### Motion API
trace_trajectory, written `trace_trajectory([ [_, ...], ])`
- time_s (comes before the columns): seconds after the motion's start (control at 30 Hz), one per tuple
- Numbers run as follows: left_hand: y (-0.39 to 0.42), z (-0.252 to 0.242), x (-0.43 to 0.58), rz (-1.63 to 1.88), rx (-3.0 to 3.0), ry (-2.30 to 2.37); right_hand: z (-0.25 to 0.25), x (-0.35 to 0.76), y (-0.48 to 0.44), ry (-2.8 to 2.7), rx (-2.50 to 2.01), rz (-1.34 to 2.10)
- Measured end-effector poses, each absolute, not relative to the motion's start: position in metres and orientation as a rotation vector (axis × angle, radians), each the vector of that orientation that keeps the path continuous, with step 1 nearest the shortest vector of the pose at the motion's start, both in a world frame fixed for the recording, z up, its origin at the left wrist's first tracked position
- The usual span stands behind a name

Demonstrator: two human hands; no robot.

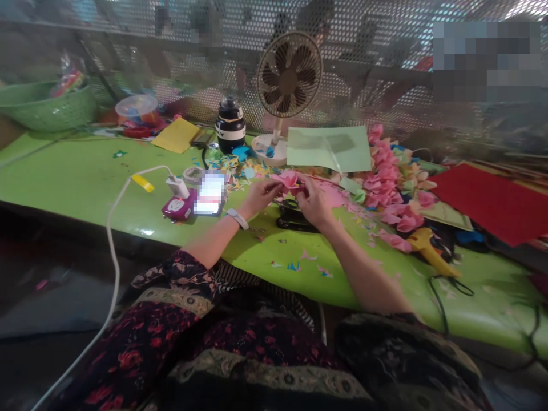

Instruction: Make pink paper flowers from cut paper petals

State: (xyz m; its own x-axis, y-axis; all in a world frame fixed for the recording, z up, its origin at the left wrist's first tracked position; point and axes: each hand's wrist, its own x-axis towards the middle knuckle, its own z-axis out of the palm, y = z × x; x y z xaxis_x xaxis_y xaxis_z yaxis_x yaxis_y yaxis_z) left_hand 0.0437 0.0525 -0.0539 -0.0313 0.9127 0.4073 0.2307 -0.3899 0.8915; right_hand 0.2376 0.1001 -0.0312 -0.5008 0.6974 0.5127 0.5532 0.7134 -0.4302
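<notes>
Between my two hands a pink paper flower [287, 180] is held just above the table. My left hand [261, 196] pinches its left side, with a pale band round the wrist. On the flower's right edge the fingers of my right hand [314, 201] are closed. Beneath the hands lies a black object [295, 220], partly covered, whose kind I cannot make out; dark scissor-like loops show at its top. Pink paper [334, 194] and small cut scraps spread to the right of my right hand.
On the green-covered table [85, 171] stand a fan [290, 74], a black bottle [230, 125] and a phone [209, 193] beside a purple power adapter [177, 206]. Pink paper flowers [383, 171], a yellow glue gun [432, 251] and red sheets [496, 200] lie right. A white cable [112, 240] hangs left.
</notes>
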Motion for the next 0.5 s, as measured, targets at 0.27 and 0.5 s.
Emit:
trace_trajectory([
  [0.27, 0.055, -0.046, 0.032, 1.716, 1.585, 1.35, -0.034, 0.242, 0.114, -2.03, -0.995, 0.67],
  [0.5, 0.061, -0.047, 0.016, 1.382, 1.861, 1.851, -0.036, 0.248, 0.131, -1.876, -1.112, 0.865],
])
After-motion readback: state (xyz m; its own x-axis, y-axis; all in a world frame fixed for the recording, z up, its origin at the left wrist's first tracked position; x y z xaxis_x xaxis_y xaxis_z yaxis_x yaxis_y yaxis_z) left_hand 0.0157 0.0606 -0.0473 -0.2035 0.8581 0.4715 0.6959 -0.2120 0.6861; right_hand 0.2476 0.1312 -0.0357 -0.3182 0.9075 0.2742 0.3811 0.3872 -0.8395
